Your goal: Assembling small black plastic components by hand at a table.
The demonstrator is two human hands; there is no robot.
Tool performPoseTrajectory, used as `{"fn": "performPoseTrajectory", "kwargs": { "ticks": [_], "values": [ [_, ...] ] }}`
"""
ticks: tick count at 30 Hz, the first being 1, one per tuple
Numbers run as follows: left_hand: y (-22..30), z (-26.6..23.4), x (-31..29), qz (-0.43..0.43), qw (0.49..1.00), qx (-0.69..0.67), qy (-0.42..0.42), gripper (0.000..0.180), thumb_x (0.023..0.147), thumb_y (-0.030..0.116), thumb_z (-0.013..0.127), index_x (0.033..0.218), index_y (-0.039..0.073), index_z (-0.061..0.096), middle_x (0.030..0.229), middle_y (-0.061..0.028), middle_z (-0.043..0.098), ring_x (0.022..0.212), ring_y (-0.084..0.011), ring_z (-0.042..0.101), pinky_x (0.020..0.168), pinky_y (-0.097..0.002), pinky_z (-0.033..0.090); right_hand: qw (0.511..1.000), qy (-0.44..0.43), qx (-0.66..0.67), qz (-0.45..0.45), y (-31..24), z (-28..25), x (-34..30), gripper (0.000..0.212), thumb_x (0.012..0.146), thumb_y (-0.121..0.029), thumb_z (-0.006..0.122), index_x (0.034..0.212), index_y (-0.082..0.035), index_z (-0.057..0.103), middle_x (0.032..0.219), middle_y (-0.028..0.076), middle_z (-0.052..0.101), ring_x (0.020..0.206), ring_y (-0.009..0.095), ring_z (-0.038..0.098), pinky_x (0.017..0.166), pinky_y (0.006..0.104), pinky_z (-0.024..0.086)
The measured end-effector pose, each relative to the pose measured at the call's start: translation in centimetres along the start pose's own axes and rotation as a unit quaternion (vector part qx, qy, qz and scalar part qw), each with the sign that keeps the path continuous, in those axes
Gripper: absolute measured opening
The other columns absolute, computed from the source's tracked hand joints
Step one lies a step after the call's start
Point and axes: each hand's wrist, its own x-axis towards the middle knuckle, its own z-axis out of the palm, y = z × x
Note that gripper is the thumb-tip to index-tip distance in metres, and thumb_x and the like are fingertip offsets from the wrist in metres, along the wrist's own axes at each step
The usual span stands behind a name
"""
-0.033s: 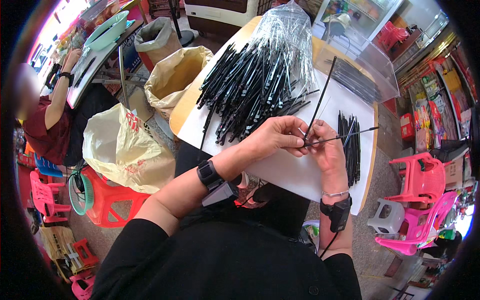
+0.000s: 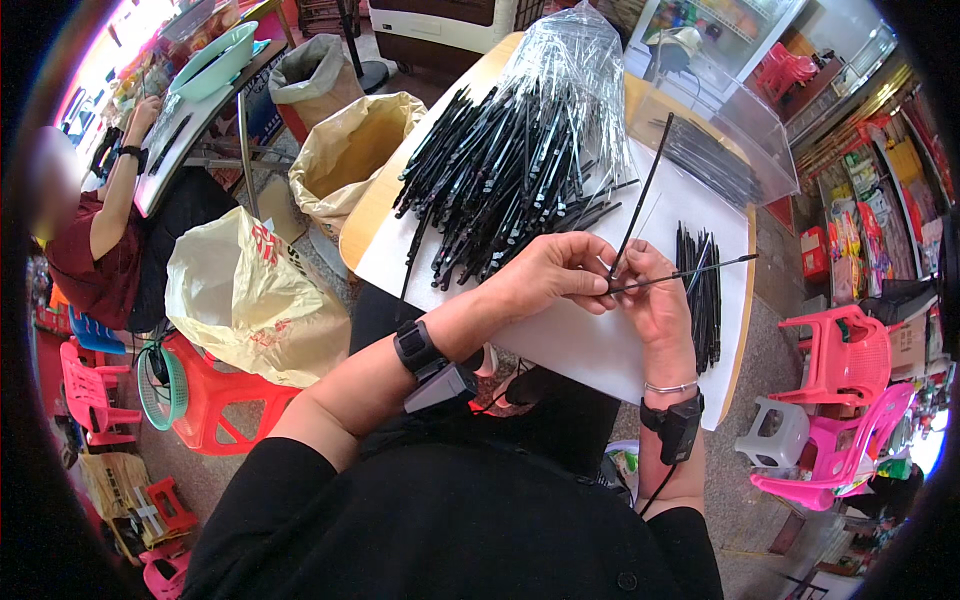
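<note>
My left hand (image 2: 555, 272) and my right hand (image 2: 655, 300) meet fingertip to fingertip over a white sheet (image 2: 600, 350) on the wooden table. Between them they pinch two thin black sticks: one stick (image 2: 645, 190) rises up and away, the other stick (image 2: 700, 268) points right. I cannot tell which hand holds which. A big loose pile of black sticks (image 2: 500, 190) lies just beyond my left hand, partly under a bundle of clear plastic sleeves (image 2: 570, 70). A small neat row of black sticks (image 2: 702, 300) lies right of my right hand.
A clear plastic box (image 2: 740, 140) stands at the table's far right. Left of the table are a tan sack (image 2: 350, 150), a yellow bag (image 2: 250, 300) and a red stool (image 2: 215, 400). Another person (image 2: 90, 240) sits at a far-left table. Pink chairs (image 2: 840, 360) stand right.
</note>
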Motion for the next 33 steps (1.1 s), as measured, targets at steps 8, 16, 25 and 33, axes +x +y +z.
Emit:
{"fn": "performPoseTrajectory", "kwargs": {
  "ticks": [8,16,25,33],
  "values": [
    [0.1,0.0,-0.2,-0.006,1.000,0.021,-0.003,0.021,0.084,-0.005,0.056,0.104,0.001,0.053,0.090,-0.0103,0.061,0.082,-0.0235,0.066,0.071,-0.0289,0.057,1.000,0.010,0.007,0.007,0.1,0.0,0.1,0.012,0.080,-0.011,0.061,0.088,-0.004,0.055,0.071,0.003,0.060,0.051,0.007,0.049,0.041,0.0199,0.038],
    [0.2,0.1,-0.1,0.005,1.000,0.030,0.001,0.015,0.085,0.002,0.058,0.098,0.001,0.049,0.086,-0.0077,0.059,0.076,-0.0197,0.066,0.065,-0.0275,0.056,0.990,0.039,-0.081,-0.111,-0.5,2.0,-0.6,0.010,0.081,-0.010,0.059,0.087,-0.004,0.055,0.073,0.005,0.060,0.052,0.006,0.047,0.044,0.0185,0.039],
    [0.1,-0.2,-0.1,0.051,0.995,0.011,0.090,0.015,0.085,0.006,0.060,0.087,0.002,0.046,0.081,-0.0084,0.058,0.068,-0.0199,0.066,0.056,-0.0286,0.056,0.970,-0.074,-0.180,-0.147,-1.5,3.3,-2.1,0.033,0.077,0.000,0.054,0.110,-0.003,0.051,0.100,0.010,0.053,0.062,0.009,0.050,0.059,0.0214,0.045],
    [0.0,0.6,-0.2,0.058,0.992,0.081,0.079,0.012,0.086,0.008,0.059,0.087,0.000,0.050,0.073,-0.0050,0.058,0.064,-0.0138,0.062,0.056,-0.0241,0.051,0.987,-0.054,-0.113,-0.104,-1.0,2.0,-1.7,0.015,0.085,-0.007,0.057,0.097,-0.001,0.052,0.081,0.004,0.054,0.063,0.012,0.055,0.059,0.0254,0.049]
  ]
}}
